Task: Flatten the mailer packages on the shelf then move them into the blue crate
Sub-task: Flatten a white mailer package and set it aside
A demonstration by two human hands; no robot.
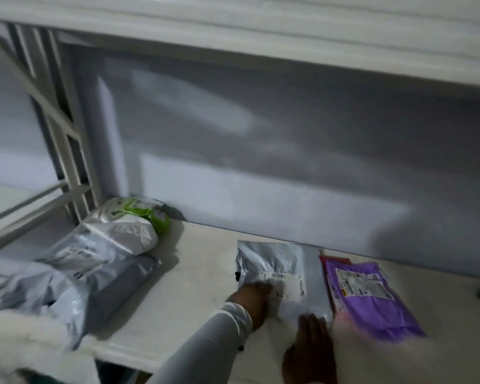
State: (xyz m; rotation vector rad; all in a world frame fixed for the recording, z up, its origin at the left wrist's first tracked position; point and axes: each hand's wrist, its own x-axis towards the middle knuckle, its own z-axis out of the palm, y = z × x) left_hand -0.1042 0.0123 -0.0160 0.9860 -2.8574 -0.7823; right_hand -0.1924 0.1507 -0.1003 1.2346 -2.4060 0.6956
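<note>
Two hands in lower centre of frame, both motion-blurred. Left hand (257,299): forearm enters from bottom edge, rising up and to the right, covered to the wrist by a pale grey sleeve (205,345). Hand lies palm down, fingers reaching right; their curl is too blurred to tell. Right hand (312,343): just right of the left, lower in frame, back of hand facing the camera, fingers straight and pointing up-frame, wrist cut by bottom edge.
</note>
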